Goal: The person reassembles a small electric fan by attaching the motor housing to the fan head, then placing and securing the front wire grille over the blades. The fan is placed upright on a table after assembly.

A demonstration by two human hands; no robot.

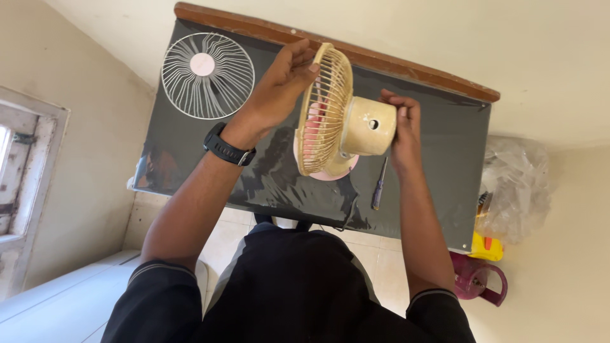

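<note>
Both arms reach forward and slightly inward, the left hand [279,82] raised with wrist bent back, fingers curled in a pinch above the palm, and the right hand [401,130], just beside it and a little lower, clasped with fingers wrapped closed.

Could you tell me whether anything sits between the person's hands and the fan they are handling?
Nothing visible does. The left hand already grips the fan's grille rim, and the right hand holds its motor housing. The screwdriver lies below on the table, clear of both.
</note>
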